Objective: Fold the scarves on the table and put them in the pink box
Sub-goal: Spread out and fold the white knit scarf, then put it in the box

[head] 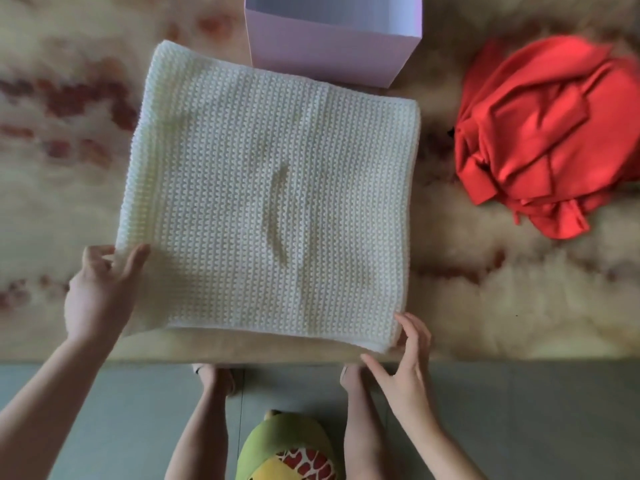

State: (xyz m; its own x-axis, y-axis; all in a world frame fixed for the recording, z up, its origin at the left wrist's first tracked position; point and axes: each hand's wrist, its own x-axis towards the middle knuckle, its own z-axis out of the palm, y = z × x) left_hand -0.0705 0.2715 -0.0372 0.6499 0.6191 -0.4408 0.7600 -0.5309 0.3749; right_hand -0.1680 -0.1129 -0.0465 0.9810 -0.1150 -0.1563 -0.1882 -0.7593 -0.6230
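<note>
A white knitted scarf point(270, 195) lies folded into a broad square in the middle of the table. My left hand point(100, 292) pinches its near left corner, thumb on top. At the near right corner, my right hand point(405, 362) touches the edge with relaxed, spread fingers. The pink box point(329, 53) stands open just behind the white scarf, and its inside looks empty as far as I can see. A red scarf point(543, 140) lies crumpled in a heap at the right side of the table.
The table point(502, 306) has a beige marbled top with reddish patches. Its front edge runs just below my hands. Beyond the edge I see a grey-green floor point(104, 393), my legs and green clothing.
</note>
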